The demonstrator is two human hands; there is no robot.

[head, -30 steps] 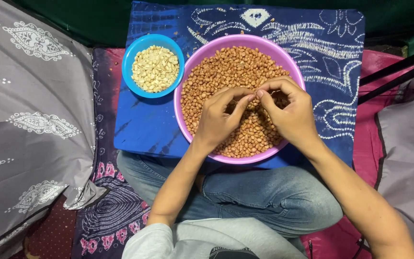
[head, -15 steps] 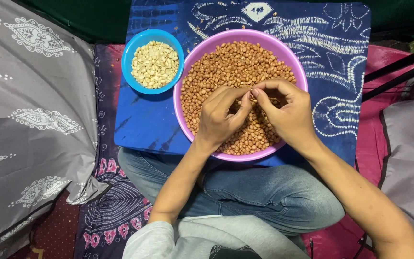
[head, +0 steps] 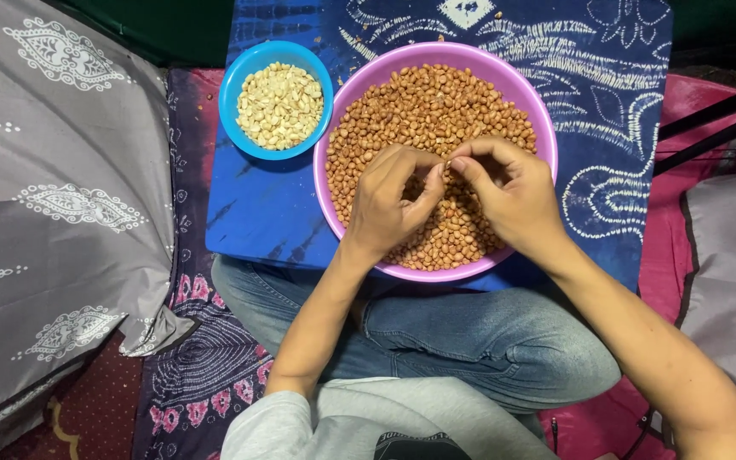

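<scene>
Between the tips of the left hand [head: 389, 200] and the right hand [head: 511, 198] sits a single red-skinned peanut [head: 447, 167], pinched from both sides: thumb and forefinger of each hand close onto it so that the fingertips meet just above the heap, and the nut is so small that only a sliver of it shows between them. Neither hand is open; the remaining fingers of both curl loosely inward, those of the left hand folded toward the palm, those of the right arched over the nuts below. The pinch is held low over the pink plastic bowl [head: 547, 136], which is filled with unpeeled peanuts [head: 423, 106], so anything that drops from the fingers would likely fall back into the heap. Both wrists rest near the bowl's near rim, and the forearms come up from the lower edge of the view, converging toward the middle, the right one at a steeper slant than the left. Just beside the pink bowl, to its left and touching or nearly so, stands a smaller blue bowl [head: 240, 77] of pale skinned peanuts [head: 280, 104], within easy reach of the left hand. Both bowls stand on a blue patterned cloth [head: 606, 94] spread over a low surface before the person's crossed, jeans-clad legs [head: 487, 341]. A grey patterned fabric [head: 53, 204] lies at the left.
</scene>
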